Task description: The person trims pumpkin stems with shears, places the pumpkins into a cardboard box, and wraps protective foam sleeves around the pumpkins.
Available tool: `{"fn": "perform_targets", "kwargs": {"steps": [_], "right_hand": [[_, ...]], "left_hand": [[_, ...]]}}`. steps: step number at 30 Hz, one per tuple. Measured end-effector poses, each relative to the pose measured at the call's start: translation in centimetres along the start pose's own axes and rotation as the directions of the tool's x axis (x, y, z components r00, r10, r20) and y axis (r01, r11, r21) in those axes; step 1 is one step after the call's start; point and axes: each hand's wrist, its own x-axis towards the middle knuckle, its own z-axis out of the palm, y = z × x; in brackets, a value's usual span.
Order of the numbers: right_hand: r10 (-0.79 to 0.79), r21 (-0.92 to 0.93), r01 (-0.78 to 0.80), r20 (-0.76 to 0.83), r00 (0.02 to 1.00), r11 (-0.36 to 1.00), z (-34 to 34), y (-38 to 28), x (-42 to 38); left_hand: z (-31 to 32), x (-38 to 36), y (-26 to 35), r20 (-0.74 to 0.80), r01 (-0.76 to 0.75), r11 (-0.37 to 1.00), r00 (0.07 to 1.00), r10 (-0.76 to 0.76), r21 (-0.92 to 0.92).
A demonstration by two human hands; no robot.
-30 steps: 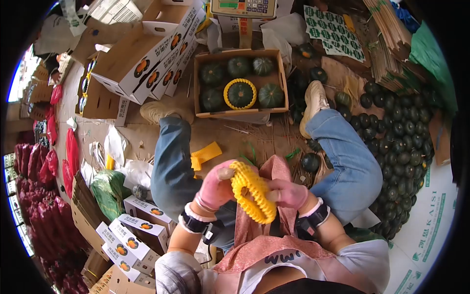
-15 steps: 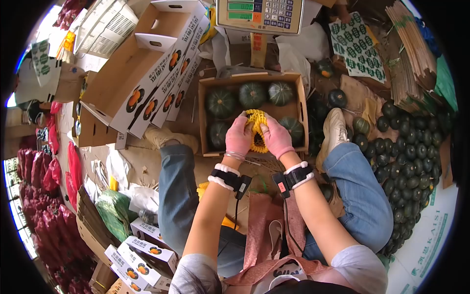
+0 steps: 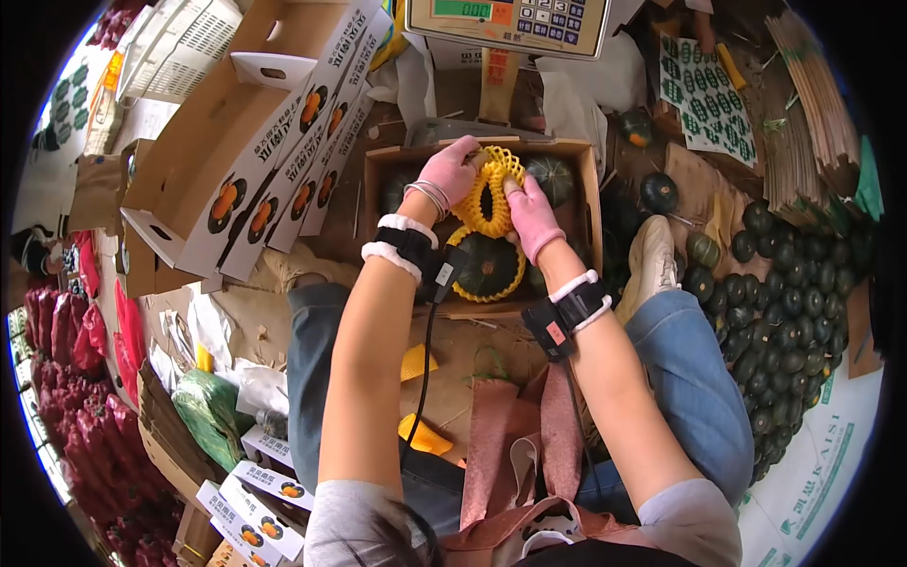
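Note:
An open cardboard box (image 3: 378, 170) holds dark green pumpkins. Over it, my left hand (image 3: 451, 174), in a pink glove, grips the left side of a yellow foam net (image 3: 491, 222). On the net's right side my right hand (image 3: 535, 213), also gloved in pink, pinches the mesh, its thumb on the net. Just below, a dark green pumpkin (image 3: 487, 266) has yellow netting around its edge. Another pumpkin (image 3: 550, 180) lies uncovered at the box's upper right. My hands and the net hide other pumpkins.
A scale (image 3: 515, 24) stands beyond the box. Stacked printed cartons (image 3: 236, 203) are at the left. Many small dark pumpkins (image 3: 789, 312) are piled at the right. Yellow net pieces (image 3: 425, 435) lie between my legs. Another person's hand (image 3: 705, 34) is at the upper right.
Both hands have moved up and farther apart, stretching the yellow net between them. A pumpkin edged with yellow netting now shows at the box's near middle. The view has shifted slightly.

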Motion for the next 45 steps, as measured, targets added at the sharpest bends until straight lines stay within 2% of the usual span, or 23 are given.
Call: {"fn": "perform_targets", "kwargs": {"steps": [2, 4, 6, 8, 10, 12, 13, 19, 22, 24, 25, 26, 28, 29, 30, 32, 34, 35, 36, 39, 40, 42, 45], "right_hand": [[-0.138, 0.032, 0.138, 0.019, 0.990, 0.990, -0.5, -0.1, -0.6], [-0.366, 0.063, 0.363, 0.033, 0.930, 0.929, -1.2, -1.0, -2.8], [-0.489, -0.127, 0.496, 0.081, 0.869, 0.859, -1.8, -2.0, -6.3], [-0.494, -0.338, 0.484, 0.062, 0.867, 0.807, -1.5, 2.0, -6.7], [-0.630, -0.261, 0.629, 0.088, 0.771, 0.733, -1.5, 2.6, -6.7], [-0.679, -0.270, 0.677, 0.101, 0.727, 0.684, -1.4, 2.4, -5.9], [-0.706, -0.288, 0.691, 0.068, 0.705, 0.663, -1.3, 2.1, -5.6], [-0.696, -0.339, 0.644, -0.049, 0.716, 0.686, -1.4, 2.4, -5.6], [-0.607, -0.212, 0.581, -0.089, 0.789, 0.786, -1.8, 2.9, -4.3], [-0.464, -0.050, 0.461, -0.094, 0.881, 0.886, -2.0, 3.4, -2.9], [-0.456, -0.088, 0.450, -0.064, 0.888, 0.889, -2.0, 3.6, -2.3], [-0.448, -0.126, 0.441, -0.035, 0.893, 0.889, -2.1, 3.6, -1.8], [-0.543, -0.380, 0.511, 0.027, 0.839, 0.771, -2.3, 3.4, -1.2], [-0.509, -0.412, 0.489, 0.068, 0.858, 0.769, -2.4, 3.0, -1.4], [-0.541, -0.489, 0.527, 0.126, 0.831, 0.695, -2.6, 3.0, -1.5], [-0.544, -0.696, 0.381, -0.016, 0.839, 0.609, -2.1, 1.9, -2.3], [-0.498, -0.677, 0.314, -0.090, 0.862, 0.666, -1.8, 1.4, -2.6], [-0.469, -0.665, 0.273, -0.132, 0.873, 0.695, -1.8, 1.4, -2.7], [-0.519, -0.626, 0.327, -0.148, 0.842, 0.708, -1.9, 1.5, -3.1], [-0.660, -0.456, 0.534, -0.175, 0.730, 0.712, -1.6, 1.8, -6.5], [-0.693, -0.432, 0.586, -0.141, 0.707, 0.686, -1.3, 1.6, -7.7], [-0.848, -0.657, 0.683, 0.123, 0.515, 0.319, -1.6, 1.9, -9.1], [-0.749, -0.730, 0.602, 0.192, 0.635, 0.323, -2.1, 2.1, -9.3]], "left_hand": [[-0.5, -1.4, 1.6, -0.066, -0.043, 0.998, 0.997, 0.039, -0.050], [-1.7, -4.8, 4.6, -0.118, -0.064, 0.986, 0.992, 0.046, -0.155], [-1.2, -9.2, 5.0, -0.260, -0.073, 0.990, 0.965, 0.040, -0.117], [1.2, -12.0, 2.8, -0.400, -0.097, 0.995, 0.913, 0.075, -0.036], [1.7, -13.0, 1.9, -0.431, -0.134, 0.967, 0.902, 0.028, -0.218], [1.9, -12.7, 1.7, -0.448, -0.169, 0.965, 0.892, 0.064, -0.200], [1.9, -12.2, 1.8, -0.503, -0.242, 0.955, 0.855, 0.126, -0.172], [2.7, -12.8, 1.0, -0.519, -0.142, 0.941, 0.854, -0.040, -0.307], [3.2, -12.5, -0.1, -0.465, -0.103, 0.857, 0.869, -0.170, -0.506], [3.1, -11.5, -1.1, -0.394, -0.075, 0.774, 0.889, -0.234, -0.629], [3.3, -11.1, -1.9, -0.324, -0.061, 0.633, 0.894, -0.309, -0.772], [3.2, -11.0, -2.3, -0.278, -0.019, 0.614, 0.902, -0.330, -0.789], [2.8, -10.7, -3.1, -0.187, 0.060, 0.581, 0.915, -0.357, -0.812], [2.6, -10.5, -3.7, -0.197, 0.093, 0.690, 0.923, -0.329, -0.718], [2.1, -10.4, -4.3, -0.222, 0.182, 0.852, 0.919, -0.324, -0.491], [2.2, -10.9, -2.2, -0.550, 0.063, 0.991, 0.827, -0.119, -0.120], [1.6, -11.5, 0.0, -0.578, 0.067, 0.998, 0.814, -0.067, -0.021], [1.8, -12.0, 0.0, -0.596, 0.031, 0.996, 0.800, -0.077, -0.087], [2.1, -12.4, 0.1, -0.611, -0.009, 0.988, 0.787, -0.089, -0.154], [1.4, -15.3, 3.4, -0.427, -0.161, 0.936, 0.904, 0.012, -0.313], [0.9, -15.8, 3.8, -0.379, -0.239, 0.967, 0.890, 0.253, 0.084], [0.9, -16.5, 5.2, -0.237, -0.154, 0.952, 0.947, 0.219, 0.265], [0.7, -15.6, 5.3, -0.127, -0.072, 0.974, 0.987, 0.100, 0.213]]}}
